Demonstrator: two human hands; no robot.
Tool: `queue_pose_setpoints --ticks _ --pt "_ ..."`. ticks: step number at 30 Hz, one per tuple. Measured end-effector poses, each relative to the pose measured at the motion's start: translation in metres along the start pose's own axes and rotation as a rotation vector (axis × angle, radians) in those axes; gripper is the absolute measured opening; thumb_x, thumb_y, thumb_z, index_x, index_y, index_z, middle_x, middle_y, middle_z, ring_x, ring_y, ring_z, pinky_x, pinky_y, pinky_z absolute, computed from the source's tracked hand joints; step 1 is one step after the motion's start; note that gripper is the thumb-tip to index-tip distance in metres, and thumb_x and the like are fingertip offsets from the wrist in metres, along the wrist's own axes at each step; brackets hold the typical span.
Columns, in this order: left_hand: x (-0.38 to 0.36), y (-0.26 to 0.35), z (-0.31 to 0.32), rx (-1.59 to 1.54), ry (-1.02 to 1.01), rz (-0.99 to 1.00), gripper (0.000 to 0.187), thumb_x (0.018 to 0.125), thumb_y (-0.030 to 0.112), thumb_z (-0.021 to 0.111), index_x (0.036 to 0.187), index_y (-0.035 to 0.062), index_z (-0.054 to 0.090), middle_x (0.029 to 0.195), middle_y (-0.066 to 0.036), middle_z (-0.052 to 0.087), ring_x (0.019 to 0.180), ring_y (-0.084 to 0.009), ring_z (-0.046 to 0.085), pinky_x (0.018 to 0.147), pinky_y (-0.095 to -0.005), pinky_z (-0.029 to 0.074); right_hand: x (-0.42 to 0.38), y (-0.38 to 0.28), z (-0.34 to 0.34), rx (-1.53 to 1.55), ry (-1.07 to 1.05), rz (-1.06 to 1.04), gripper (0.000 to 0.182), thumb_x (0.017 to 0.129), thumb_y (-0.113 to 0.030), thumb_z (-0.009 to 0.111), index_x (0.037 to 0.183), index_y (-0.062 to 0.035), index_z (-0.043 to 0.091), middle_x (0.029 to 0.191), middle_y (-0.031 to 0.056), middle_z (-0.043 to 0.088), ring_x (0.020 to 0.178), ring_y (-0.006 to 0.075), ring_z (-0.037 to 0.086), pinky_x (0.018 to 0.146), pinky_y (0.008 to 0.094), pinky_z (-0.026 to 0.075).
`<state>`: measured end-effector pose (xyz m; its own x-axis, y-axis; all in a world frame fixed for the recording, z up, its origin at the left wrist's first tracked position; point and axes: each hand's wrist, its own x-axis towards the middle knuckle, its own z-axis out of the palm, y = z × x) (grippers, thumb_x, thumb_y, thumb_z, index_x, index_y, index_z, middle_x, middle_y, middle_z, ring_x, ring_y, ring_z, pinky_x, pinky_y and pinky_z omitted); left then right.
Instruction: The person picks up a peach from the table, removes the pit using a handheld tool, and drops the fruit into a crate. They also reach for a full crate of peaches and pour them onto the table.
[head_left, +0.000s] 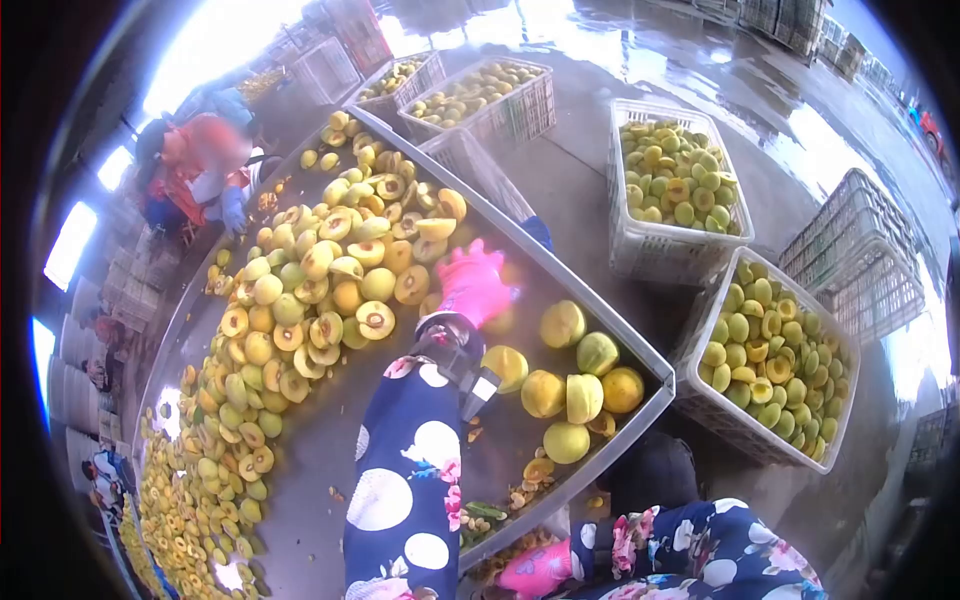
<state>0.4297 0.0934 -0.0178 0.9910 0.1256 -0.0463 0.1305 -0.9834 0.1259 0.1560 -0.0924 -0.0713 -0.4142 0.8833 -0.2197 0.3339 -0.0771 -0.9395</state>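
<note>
Fruit halves (290, 335), yellow-green, sprawl from the lower left up the metal bench (300, 490), many with the cut face showing. Behind them a co-worker in orange (185, 150) leans in, one blue-gloved hand (233, 210) at the far edge. Right of the pile, the person's pink-gloved left hand (474, 285) reaches over the bench, fingers spread and gripping nothing visible; touching or hovering, I cannot tell. The pink-gloved right hand (537, 570) is low beside the near edge, its grip unclear. Loose fruits (583, 398) cluster in the bench's corner. Beyond stand two fruit-filled crates (660, 255), then a latticed crate (865, 270).
</note>
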Motion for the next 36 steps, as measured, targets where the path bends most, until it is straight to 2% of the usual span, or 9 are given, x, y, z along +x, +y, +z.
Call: queue_pose_setpoints --ticks 11,19,23,24,27,31,32,35,36 --pt "-0.197 -0.064 0.001 0.032 0.011 0.039 0.063 0.067 0.058 0.065 0.12 0.0246 0.058 0.142 -0.009 0.034 0.13 -0.0352 0.024 0.108 -0.0503 0.014 0.0 0.004 0.01 -0.016 -0.065 0.026 0.03 0.076 -0.023 0.058 0.09 0.0032 0.056 0.084 0.0234 0.06 0.083 0.0398 0.059 0.072 0.0453 0.046" --pt "-0.316 -0.083 0.003 -0.062 0.19 -0.175 0.067 0.06 0.04 0.078 0.11 -0.0002 0.058 0.128 -0.012 0.046 0.12 -0.0326 0.036 0.106 -0.0425 0.026 0.021 0.04 0.025 0.118 -0.161 0.225 0.039 0.08 -0.029 0.056 0.102 0.0038 0.054 0.085 0.0221 0.062 0.081 0.0376 0.061 0.07 0.0439 0.047" --pt "-0.345 -0.079 -0.018 -1.478 0.153 -0.54 0.046 0.082 0.029 0.065 0.116 -0.0006 0.054 0.126 -0.015 0.047 0.108 -0.026 0.049 0.089 -0.0371 0.046 0.0 0.001 0.0 0.125 -0.112 0.181 0.023 0.087 -0.025 0.053 0.089 -0.0022 0.054 0.059 0.0055 0.05 0.048 0.0175 0.048 0.042 0.0343 0.036" --pt "-0.354 -0.08 -0.023 -1.854 0.22 -0.36 0.042 0.091 0.025 0.052 0.124 -0.0017 0.046 0.129 -0.02 0.043 0.11 -0.0285 0.05 0.086 -0.0378 0.05 0.0 0.003 0.0 0.186 -0.091 0.194 0.026 0.086 -0.024 0.056 0.092 0.0013 0.053 0.062 0.0095 0.053 0.053 0.0213 0.051 0.048 0.0368 0.039" --pt "-0.371 -0.065 -0.046 -2.516 0.225 -0.3 0.05 0.091 0.023 0.05 0.132 -0.0022 0.036 0.134 -0.024 0.037 0.117 -0.0362 0.045 0.092 -0.0447 0.047 -0.003 -0.012 -0.014 -0.008 -0.107 0.166 0.031 0.087 -0.025 0.054 0.099 0.0037 0.052 0.071 0.0163 0.058 0.064 0.0264 0.056 0.059 0.0385 0.043" --pt "-0.393 -0.041 -0.062 -2.606 0.299 -0.221 0.06 0.087 0.025 0.053 0.135 -0.0025 0.03 0.137 -0.027 0.032 0.123 -0.0424 0.037 0.098 -0.0519 0.04 -0.017 -0.022 -0.006 0.121 0.156 -0.026 0.033 0.09 -0.028 0.053 0.101 0.003 0.05 0.077 0.0123 0.058 0.063 0.0208 0.056 0.058 0.0348 0.045" --pt "-0.399 -0.038 -0.06 -2.611 0.333 -0.232 0.059 0.086 0.027 0.053 0.133 -0.0029 0.033 0.137 -0.027 0.031 0.124 -0.0432 0.036 0.102 -0.0543 0.034 -0.025 -0.054 -0.019 0.246 0.109 0.143 0.03 0.09 -0.028 0.054 0.103 -0.0001 0.05 0.074 0.0048 0.055 0.058 0.0117 0.053 0.052 0.0272 0.043" --pt "-0.414 -0.023 -0.059 -2.694 0.445 -0.325 0.056 0.088 0.033 0.052 0.128 -0.0047 0.039 0.131 -0.026 0.04 0.122 -0.0438 0.038 0.1 -0.0513 0.036 -0.032 -0.074 -0.015 0.638 0.137 0.169 0.037 0.09 -0.032 0.054 0.109 -0.0006 0.048 0.074 0.0049 0.054 0.059 0.0124 0.054 0.054 0.025 0.044" --pt "-0.416 -0.015 -0.06 -2.748 0.504 -0.371 0.05 0.09 0.032 0.049 0.125 -0.0035 0.042 0.127 -0.024 0.044 0.119 -0.0399 0.043 0.098 -0.0491 0.039 -0.034 -0.085 -0.012 0.752 0.208 0.141 0.033 0.09 -0.032 0.054 0.107 -0.0037 0.047 0.071 -0.0027 0.048 0.052 0.0042 0.047 0.049 0.0175 0.039"
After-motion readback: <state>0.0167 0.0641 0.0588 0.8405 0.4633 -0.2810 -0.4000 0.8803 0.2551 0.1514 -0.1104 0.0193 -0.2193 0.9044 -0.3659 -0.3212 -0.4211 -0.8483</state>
